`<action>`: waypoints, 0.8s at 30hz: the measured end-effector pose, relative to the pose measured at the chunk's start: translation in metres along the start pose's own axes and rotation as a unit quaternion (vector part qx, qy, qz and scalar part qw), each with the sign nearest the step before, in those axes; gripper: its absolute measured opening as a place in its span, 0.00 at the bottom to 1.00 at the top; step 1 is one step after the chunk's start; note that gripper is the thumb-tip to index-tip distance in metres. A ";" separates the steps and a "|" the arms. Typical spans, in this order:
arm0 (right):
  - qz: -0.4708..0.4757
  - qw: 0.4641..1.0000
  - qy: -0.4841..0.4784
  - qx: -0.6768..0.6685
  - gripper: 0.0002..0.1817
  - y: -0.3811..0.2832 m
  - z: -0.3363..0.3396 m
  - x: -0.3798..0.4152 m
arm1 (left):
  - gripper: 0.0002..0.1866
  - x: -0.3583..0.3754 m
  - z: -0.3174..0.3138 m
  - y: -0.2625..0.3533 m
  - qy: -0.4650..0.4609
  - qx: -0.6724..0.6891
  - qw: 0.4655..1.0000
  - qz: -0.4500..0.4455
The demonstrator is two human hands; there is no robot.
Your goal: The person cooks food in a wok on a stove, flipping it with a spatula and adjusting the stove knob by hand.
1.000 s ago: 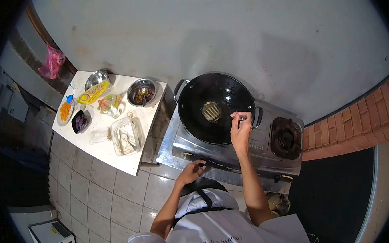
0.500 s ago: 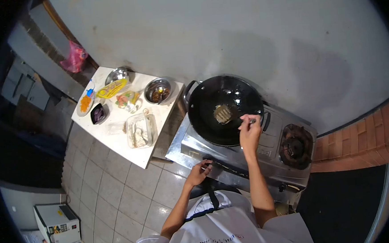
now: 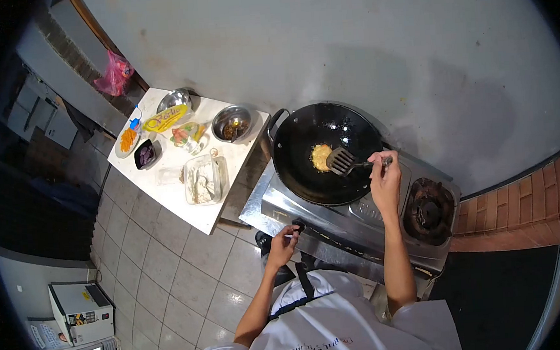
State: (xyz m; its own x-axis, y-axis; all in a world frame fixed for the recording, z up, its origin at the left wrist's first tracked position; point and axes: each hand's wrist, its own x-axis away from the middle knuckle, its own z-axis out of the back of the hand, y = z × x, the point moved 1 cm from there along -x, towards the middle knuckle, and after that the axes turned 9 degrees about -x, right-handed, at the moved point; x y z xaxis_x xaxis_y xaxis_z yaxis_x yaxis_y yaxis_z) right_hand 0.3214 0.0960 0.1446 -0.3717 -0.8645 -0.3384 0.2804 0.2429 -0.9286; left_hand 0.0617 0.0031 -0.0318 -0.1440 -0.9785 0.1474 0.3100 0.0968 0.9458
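Observation:
My right hand (image 3: 385,182) is closed around the handle of a slotted metal spatula (image 3: 341,162). The spatula's head is inside a large black wok (image 3: 303,183), at the right edge of a small golden-yellow mass of food (image 3: 320,156), which looks like egg, on the wok's bottom. Down at the stove's front panel, the fingers of my left hand (image 3: 282,245) are closed on a dark control knob (image 3: 299,226). The wok sits over the left side of the steel gas stove (image 3: 282,204); the burner under it is hidden.
A bare second burner (image 3: 428,211) is right of the wok. On the left, a white table (image 3: 166,198) carries a metal bowl of dark sauce (image 3: 231,124), a clear container of white powder (image 3: 201,181), a plate of orange pieces (image 3: 128,140) and a yellow packet (image 3: 167,118). A grey wall stands behind.
The spatula has slid right off the food, uncovering its yellow surface. My right hand has moved right and slightly up, while my left hand stays at the knob. The view has shifted slightly.

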 end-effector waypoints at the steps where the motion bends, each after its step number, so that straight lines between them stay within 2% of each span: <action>1: -0.001 1.000 -0.001 0.001 0.03 0.005 -0.002 -0.001 | 0.12 0.000 0.001 0.002 0.000 0.001 1.000 0.002; 3: 0.049 0.999 0.000 0.022 0.03 0.012 -0.005 -0.002 | 0.12 0.003 0.003 0.004 -0.007 -0.008 1.000 0.020; 6: -0.007 1.000 -0.004 0.009 0.04 0.007 -0.009 0.000 | 0.12 0.001 -0.001 0.003 -0.005 0.005 1.000 0.004; 10: -0.031 0.999 -0.010 0.024 0.04 0.009 -0.016 0.003 | 0.12 -0.004 -0.002 0.000 -0.002 -0.015 1.000 -0.017; 11: -0.030 0.999 -0.010 0.026 0.04 0.015 -0.017 0.003 | 0.12 -0.004 -0.002 0.000 -0.002 -0.013 1.000 -0.017; 13: 0.052 0.998 0.018 0.014 0.04 0.022 -0.022 0.004 | 0.11 -0.003 -0.001 0.004 -0.002 -0.021 1.000 -0.010; 14: 0.052 0.998 0.015 0.016 0.04 0.025 -0.021 0.005 | 0.11 -0.002 -0.001 0.005 -0.002 -0.019 1.000 -0.009; 16: -0.022 0.999 0.009 0.034 0.04 0.012 -0.021 0.008 | 0.11 0.000 -0.002 0.006 0.010 0.000 1.000 -0.010; 24: 0.031 0.999 0.035 0.017 0.05 0.027 -0.026 0.009 | 0.11 -0.003 -0.005 -0.005 0.007 -0.003 1.000 0.012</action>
State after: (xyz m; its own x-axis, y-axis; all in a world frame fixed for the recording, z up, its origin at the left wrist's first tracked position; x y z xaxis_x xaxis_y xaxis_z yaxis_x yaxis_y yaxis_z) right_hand 0.3027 0.1059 0.1121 -0.4138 -0.8144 -0.4068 0.3348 0.2794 -0.8999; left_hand 0.0652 0.0049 -0.0388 -0.1222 -0.9785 0.1661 0.3192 0.1197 0.9401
